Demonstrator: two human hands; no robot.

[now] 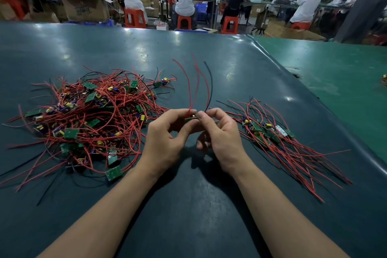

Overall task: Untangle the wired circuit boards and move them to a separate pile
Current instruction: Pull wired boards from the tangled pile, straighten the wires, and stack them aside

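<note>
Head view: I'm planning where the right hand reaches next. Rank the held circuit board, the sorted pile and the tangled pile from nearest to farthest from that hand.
1. Held circuit board, pinched by the right hand.
2. Sorted pile, just right.
3. Tangled pile, across on the left.

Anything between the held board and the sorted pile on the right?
Nothing visible. Both hands, left hand and right hand, pinch the board; only bare table lies between it and the sorted pile.

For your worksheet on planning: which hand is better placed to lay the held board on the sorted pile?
Probably right: the right hand sits beside the sorted pile; the left hand is nearer the tangle.
</note>
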